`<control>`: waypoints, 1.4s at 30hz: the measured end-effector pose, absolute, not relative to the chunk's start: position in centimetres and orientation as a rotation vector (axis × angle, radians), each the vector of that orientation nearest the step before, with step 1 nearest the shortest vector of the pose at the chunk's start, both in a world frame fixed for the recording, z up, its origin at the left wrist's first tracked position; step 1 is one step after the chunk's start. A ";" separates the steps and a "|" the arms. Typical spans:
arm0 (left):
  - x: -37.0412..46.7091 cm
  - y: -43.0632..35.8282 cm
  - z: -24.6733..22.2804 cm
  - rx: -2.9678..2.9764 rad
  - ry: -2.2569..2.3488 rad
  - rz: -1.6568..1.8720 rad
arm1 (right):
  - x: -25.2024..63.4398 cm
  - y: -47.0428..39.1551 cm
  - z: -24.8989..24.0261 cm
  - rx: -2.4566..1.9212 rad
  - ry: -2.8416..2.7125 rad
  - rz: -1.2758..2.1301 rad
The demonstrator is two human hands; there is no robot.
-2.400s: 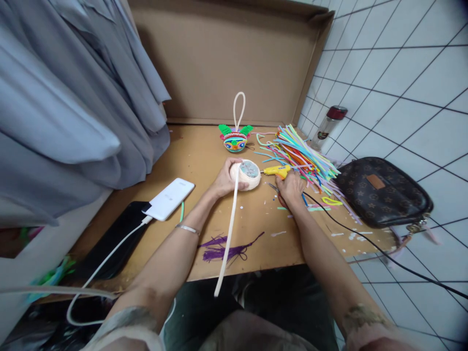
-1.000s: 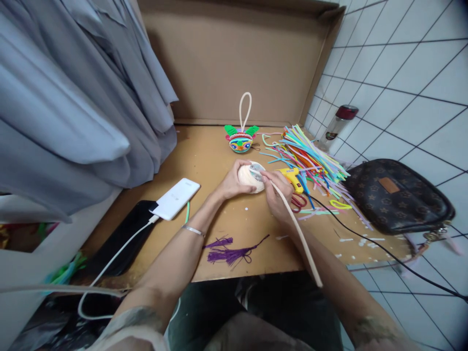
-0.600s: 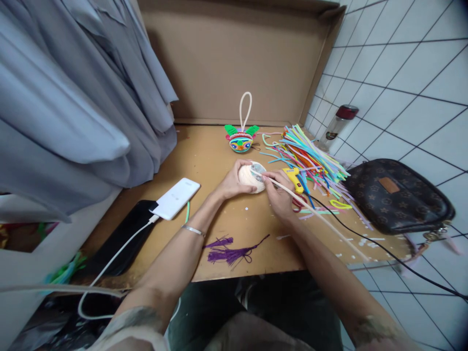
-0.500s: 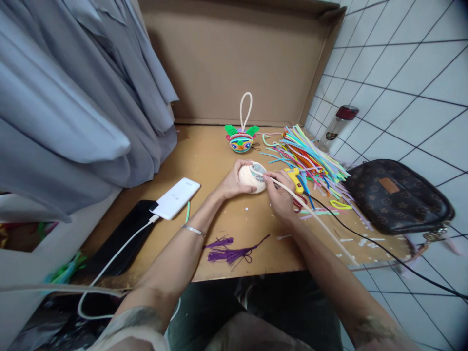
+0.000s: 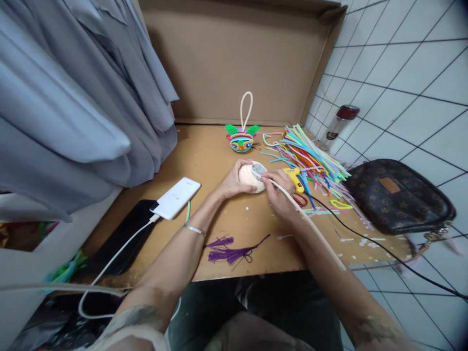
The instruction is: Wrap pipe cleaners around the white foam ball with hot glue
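Observation:
My left hand (image 5: 234, 179) is wrapped round a cream-wound ball (image 5: 247, 178) with a pale, greyish round patch still showing on its right side. Pinched in the fingers of my right hand (image 5: 280, 191) is a long cream pipe cleaner (image 5: 306, 215); its near end reaches the ball's bare patch and its tail runs back over my right forearm. Just past my right hand lies a yellow glue gun (image 5: 292, 179), partly hidden by the fingers. Behind the ball stands a colourful lion-head ornament (image 5: 241, 142) with green ears and a cream loop on top.
Bundled pipe cleaners (image 5: 310, 151) lie at the right, beside a patterned bag (image 5: 398, 195) and a red-lidded bottle (image 5: 341, 124). Purple tassels (image 5: 230, 254) lie near the front edge. A white power bank (image 5: 178, 199) with a cable is at left. The glue gun's black cord (image 5: 358, 226) crosses the right side.
The pipe cleaner's tail has swung left, onto my right forearm. My right fingers have drawn back slightly and lower at the ball; my left hand keeps its hold.

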State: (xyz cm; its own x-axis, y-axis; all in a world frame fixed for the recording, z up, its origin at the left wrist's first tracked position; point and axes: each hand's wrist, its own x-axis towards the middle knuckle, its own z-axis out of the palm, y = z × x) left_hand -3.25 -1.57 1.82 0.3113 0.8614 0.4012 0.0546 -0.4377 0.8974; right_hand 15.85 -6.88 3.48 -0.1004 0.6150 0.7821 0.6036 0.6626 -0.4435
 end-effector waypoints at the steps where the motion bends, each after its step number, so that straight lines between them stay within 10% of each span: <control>1: -3.3 -1.6 1.9 1.744 0.829 1.213 | 15.9 -6.9 3.4 -0.984 -1.787 0.000; 42: -1.7 -1.2 0.9 1.454 0.907 1.454 | 15.4 -6.8 2.8 -0.950 -1.930 -0.432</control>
State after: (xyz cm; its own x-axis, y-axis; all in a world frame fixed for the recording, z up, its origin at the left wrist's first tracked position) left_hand -1.70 -1.16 0.89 0.0545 0.9290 0.3661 -0.0797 -0.3615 0.9290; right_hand 15.38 -6.78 2.75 -0.2868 0.4434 0.8492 0.7632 0.6415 -0.0772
